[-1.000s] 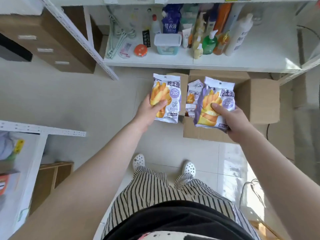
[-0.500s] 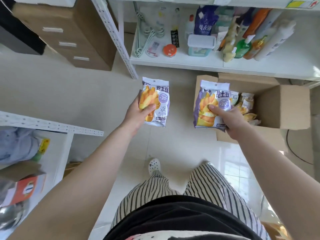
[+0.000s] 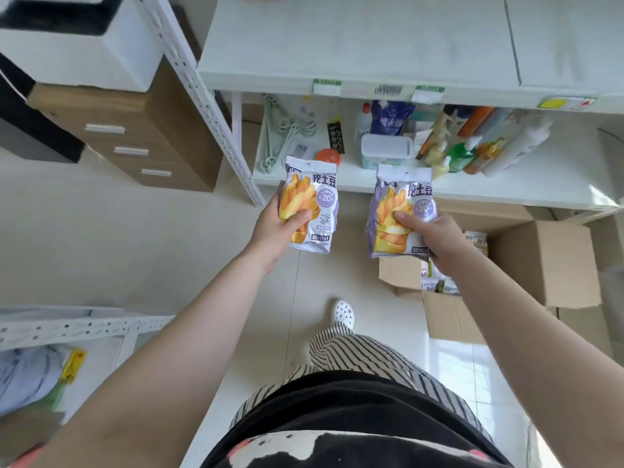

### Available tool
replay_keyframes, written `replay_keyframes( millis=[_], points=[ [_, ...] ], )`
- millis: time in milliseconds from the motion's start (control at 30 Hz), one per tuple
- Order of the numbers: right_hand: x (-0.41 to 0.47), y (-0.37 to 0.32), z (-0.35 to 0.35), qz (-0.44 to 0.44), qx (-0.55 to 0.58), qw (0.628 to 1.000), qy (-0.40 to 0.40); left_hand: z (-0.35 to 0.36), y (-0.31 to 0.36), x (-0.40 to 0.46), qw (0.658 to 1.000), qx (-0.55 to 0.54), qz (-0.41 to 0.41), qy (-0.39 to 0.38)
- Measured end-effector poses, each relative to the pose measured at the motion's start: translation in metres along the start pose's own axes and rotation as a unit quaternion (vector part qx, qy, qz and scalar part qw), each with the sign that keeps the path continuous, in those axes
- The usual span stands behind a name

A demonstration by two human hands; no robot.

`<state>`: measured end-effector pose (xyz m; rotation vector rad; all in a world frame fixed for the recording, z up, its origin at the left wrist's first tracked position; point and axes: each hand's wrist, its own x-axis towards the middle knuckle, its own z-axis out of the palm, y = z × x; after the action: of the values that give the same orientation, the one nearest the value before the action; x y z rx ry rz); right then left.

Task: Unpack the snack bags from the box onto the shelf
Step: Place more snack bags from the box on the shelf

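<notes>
Each hand grips a snack bag — left hand (image 3: 273,228), right hand (image 3: 435,236) — neither shelved yet; more wait in the box (image 3: 540,261).

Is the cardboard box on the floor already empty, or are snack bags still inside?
Not empty. The cardboard box is open, flaps spread, and more snack bags show inside, below the right hand.

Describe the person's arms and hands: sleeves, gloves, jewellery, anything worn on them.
Both arms are bare all the way down the frame; no sleeve shows. The left hand and right hand wear no gloves. No watch, bracelet or ring is visible on either.
</notes>
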<state>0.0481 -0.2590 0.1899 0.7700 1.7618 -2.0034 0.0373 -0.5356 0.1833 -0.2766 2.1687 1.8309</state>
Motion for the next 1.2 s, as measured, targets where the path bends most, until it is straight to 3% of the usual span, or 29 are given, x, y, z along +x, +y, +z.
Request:
replay_keyframes(
  millis=[400, 667, 867, 1200],
  points=[
    [0.086, -0.122, 0.025, -0.048, 0.015, 0.999, -0.017, -0.007, 0.097, 0.127, 0.997, -0.022, 0.066, 0.02],
    [0.134, -0.184, 0.052, -0.088, 0.077, 0.993, 0.015, -0.023, 0.149, 0.227, 0.993, -0.001, 0.116, -0.028],
    [0.163, -0.216, 0.056, -0.112, 0.116, 0.986, 0.031, -0.015, 0.18, 0.28, 0.995, -0.016, 0.097, -0.023],
    [0.232, -0.275, 0.038, -0.138, 0.12, 0.983, -0.021, 0.053, 0.212, 0.354, 0.997, -0.051, 0.064, -0.003]
  ],
)
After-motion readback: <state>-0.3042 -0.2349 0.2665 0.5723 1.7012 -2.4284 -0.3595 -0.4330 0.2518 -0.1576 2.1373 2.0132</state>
